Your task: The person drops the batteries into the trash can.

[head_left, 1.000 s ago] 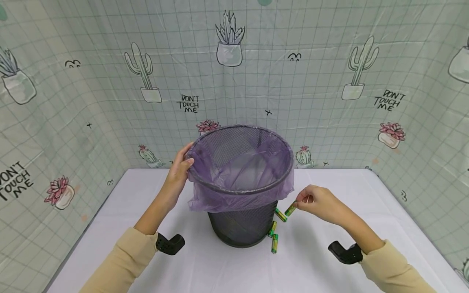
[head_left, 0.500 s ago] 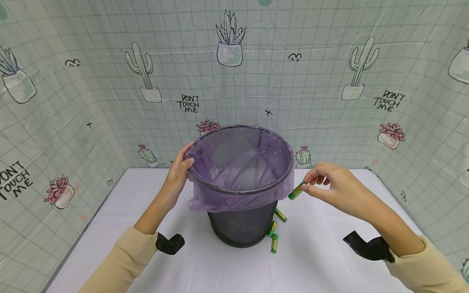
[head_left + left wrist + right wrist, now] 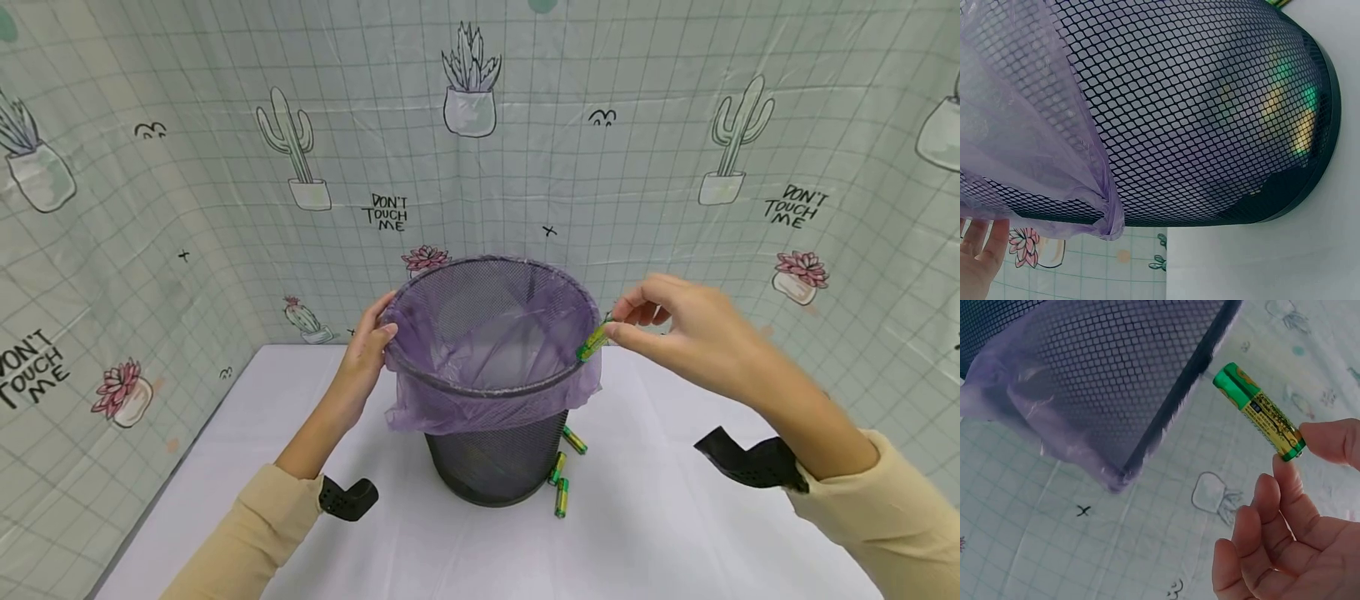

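A black mesh wastebasket (image 3: 491,467) lined with a purple bag (image 3: 465,412) stands upright on the table. My left hand (image 3: 362,354) holds its rim at the left, thumb over the edge. In the head view my right hand (image 3: 697,337) is at the right side of the rim, pinching a green and yellow battery (image 3: 594,342) by one end. The right wrist view shows that battery (image 3: 1260,412) between thumb and fingertips, its free end toward the rim. Blurred green and yellow shapes (image 3: 1272,103) show through the mesh in the left wrist view.
Three more batteries lie right of the wastebasket's base: one battery (image 3: 575,440) farther back, a second (image 3: 557,468) against the base, a third (image 3: 562,497) nearest the front. A white cloth covers the table (image 3: 675,508). Patterned curtains (image 3: 525,167) enclose the back and sides.
My right hand has lifted the battery from beside the wastebasket's base up to the right side of its rim. My left hand has stayed at the rim.
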Motion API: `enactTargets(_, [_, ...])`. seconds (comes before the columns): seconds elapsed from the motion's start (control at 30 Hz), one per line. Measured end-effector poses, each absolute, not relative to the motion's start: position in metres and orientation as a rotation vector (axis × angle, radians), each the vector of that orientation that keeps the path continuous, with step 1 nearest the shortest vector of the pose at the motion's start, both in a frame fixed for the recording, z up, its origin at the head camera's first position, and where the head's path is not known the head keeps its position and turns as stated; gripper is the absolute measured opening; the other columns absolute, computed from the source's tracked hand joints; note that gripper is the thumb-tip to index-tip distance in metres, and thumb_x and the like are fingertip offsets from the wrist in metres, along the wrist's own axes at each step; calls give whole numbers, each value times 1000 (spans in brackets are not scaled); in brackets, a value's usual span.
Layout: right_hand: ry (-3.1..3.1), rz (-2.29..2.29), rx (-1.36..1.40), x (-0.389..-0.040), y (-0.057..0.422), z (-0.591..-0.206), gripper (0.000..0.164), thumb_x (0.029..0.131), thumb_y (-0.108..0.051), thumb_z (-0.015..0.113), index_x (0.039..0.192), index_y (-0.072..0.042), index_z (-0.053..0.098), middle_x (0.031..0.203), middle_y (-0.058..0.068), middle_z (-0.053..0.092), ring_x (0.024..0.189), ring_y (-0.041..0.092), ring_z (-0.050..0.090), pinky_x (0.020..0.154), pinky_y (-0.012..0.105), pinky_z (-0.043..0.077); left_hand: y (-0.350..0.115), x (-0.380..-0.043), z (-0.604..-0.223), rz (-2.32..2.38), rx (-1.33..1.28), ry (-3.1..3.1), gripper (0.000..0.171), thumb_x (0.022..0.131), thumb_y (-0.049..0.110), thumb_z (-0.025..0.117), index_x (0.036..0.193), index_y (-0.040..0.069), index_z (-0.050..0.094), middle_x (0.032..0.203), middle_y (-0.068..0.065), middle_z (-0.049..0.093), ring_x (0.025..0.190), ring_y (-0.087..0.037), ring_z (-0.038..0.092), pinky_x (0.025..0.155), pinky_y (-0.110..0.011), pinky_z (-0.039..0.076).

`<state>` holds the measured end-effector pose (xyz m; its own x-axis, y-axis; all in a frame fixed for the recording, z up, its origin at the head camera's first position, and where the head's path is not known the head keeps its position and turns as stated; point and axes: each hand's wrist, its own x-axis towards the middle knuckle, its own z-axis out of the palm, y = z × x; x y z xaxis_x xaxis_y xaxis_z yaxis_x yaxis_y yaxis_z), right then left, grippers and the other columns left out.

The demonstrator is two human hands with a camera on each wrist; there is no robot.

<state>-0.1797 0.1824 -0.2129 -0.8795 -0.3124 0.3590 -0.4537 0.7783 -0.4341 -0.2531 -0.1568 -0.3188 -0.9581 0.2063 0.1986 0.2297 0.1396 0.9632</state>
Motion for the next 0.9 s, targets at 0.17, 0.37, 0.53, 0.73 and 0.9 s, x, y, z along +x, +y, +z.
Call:
enactTargets(0.17, [-2710,763,633,-184,165,-212,13,87,-27,62,90,-14,64,87,-1,60,84,14,53,79,30,42,-157,-253,-320,-2013,-452,-2357,56,95,28,31,149,23,17,156,-7,6,142,-29,10,111,-57,14])
enactTargets(0.37, [-2713,746,743,-189,145,-223,7,85,-20,65,88,-13,65,88,-2,60,83,14,54,75,32,45,-157,-253,-320,-2009,-445,-2369,56,95,29,31,149,23,17,157,-7,3,143,-29,9,111,-58,13])
enactTargets(0.53, [-2737,713,823,-192,131,-232,7,83,-18,67,87,-12,65,86,-2,58,83,15,51,73,29,44,-157,-254,-320,-2012,-434,-2369,55,95,28,31,149,23,17,157,-7,3,143,-30,8,111,-58,12])
enactTargets(0.73, [-2738,711,900,-193,123,-237,5,83,-19,68,85,-15,69,84,-5,57,84,15,50,74,29,43,-157,-253,-320,-2016,-435,-2369,55,96,27,30,149,23,16,157,-7,2,143,-29,7,112,-57,11])
enactTargets(0.9, [-2697,742,913,-193,125,-238,4,84,-17,66,83,-16,69,83,-6,57,83,15,49,71,29,42,-157,-253,-320,-2014,-451,-2363,55,96,27,30,149,22,16,157,-7,1,143,-29,5,112,-57,10])
